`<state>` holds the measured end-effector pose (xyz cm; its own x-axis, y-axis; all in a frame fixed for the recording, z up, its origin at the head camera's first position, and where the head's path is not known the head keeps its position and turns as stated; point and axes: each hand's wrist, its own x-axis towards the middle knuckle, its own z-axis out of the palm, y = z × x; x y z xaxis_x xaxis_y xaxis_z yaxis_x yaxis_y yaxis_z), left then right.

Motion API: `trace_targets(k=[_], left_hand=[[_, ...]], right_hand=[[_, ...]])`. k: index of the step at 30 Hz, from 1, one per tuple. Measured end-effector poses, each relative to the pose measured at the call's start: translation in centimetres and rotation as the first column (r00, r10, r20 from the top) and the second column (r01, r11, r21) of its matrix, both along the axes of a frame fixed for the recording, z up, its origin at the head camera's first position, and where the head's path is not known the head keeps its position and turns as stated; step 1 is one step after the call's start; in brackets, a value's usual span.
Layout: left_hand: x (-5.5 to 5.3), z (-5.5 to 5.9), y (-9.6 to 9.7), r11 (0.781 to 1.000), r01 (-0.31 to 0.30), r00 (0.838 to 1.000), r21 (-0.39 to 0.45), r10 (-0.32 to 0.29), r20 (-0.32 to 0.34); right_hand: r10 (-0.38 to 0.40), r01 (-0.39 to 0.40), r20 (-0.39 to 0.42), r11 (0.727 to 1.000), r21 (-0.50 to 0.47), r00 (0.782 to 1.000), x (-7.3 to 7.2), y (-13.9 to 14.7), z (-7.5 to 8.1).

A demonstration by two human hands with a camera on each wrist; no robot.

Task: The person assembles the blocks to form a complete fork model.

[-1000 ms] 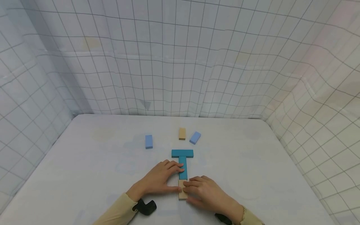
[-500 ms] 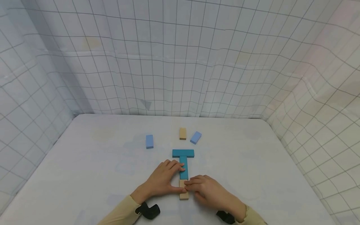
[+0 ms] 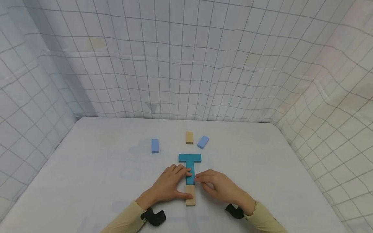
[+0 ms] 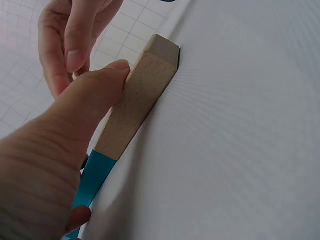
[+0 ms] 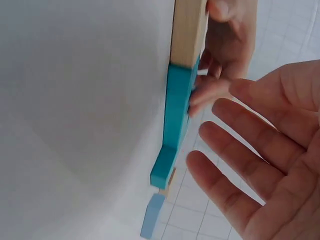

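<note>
Two teal blocks form a T on the white table: a crosswise teal block (image 3: 190, 158) and a lengthwise teal block (image 3: 190, 165) below it. A plain wooden block (image 3: 190, 190) continues the stem end to end toward me. My left hand (image 3: 167, 185) rests along the stem, thumb on the wooden block and fingertips on the lengthwise teal block. My right hand (image 3: 220, 186) is just right of the stem. In the right wrist view, the fingers (image 5: 235, 175) of that hand are loosely extended, with nothing held and a gap to the blocks.
Farther back on the table (image 3: 262, 161) lie a light blue block (image 3: 155, 146) on the left, a small wooden block (image 3: 189, 138) in the middle and a tilted light blue block (image 3: 203, 142) beside it. Grid-patterned white curtains (image 3: 186, 71) surround the table's back and sides.
My right hand has moved off the wooden block, away from me to beside the lengthwise teal block. The left thumb has slid slightly farther right over the wooden block; the blocks look unmoved.
</note>
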<state>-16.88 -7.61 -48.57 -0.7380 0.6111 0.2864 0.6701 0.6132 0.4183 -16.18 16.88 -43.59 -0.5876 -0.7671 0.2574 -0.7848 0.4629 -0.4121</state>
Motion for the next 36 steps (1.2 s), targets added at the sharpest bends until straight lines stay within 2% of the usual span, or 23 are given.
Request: trace_targets(k=[3, 7, 11, 15, 23, 30, 36], left_hand=[[0.0, 0.0, 0.0, 1.0, 0.002, 1.0, -0.002, -0.002, 0.011], [-0.1, 0.0, 0.0, 1.0, 0.007, 1.0, -0.007, -0.006, 0.015], [-0.2, 0.0, 0.0, 1.0, 0.008, 1.0, -0.001, -0.008, 0.01], [-0.2, -0.1, -0.1, 1.0, 0.007, 1.0, 0.005, -0.007, 0.008], [-0.2, -0.2, -0.1, 1.0, 0.007, 1.0, 0.016, -0.007, 0.012], [-0.1, -0.2, -0.1, 1.0, 0.005, 1.0, 0.017, -0.005, 0.011], [-0.3, -0.3, -0.2, 1.0, 0.007, 1.0, 0.018, -0.007, 0.007]], right_hand=[[-0.066, 0.065, -0.041, 0.997, -0.029, 0.997, -1.8, 0.3, 0.3], [-0.172, 0.169, -0.077, 0.985, -0.043, 0.982, -4.7, 0.7, 0.3], [-0.246, 0.244, -0.07, 0.969, -0.027, 0.967, -7.4, 1.0, 0.0], [-0.288, 0.289, -0.039, 0.957, 0.008, 0.957, -9.2, 1.0, -0.1], [-0.358, 0.348, 0.051, 0.927, 0.14, 0.932, -11.0, 0.3, -0.6], [-0.403, 0.385, 0.058, 0.902, 0.194, 0.913, -11.5, -0.5, -1.0], [-0.405, 0.388, 0.048, 0.899, 0.205, 0.913, -11.7, -1.0, -1.0]])
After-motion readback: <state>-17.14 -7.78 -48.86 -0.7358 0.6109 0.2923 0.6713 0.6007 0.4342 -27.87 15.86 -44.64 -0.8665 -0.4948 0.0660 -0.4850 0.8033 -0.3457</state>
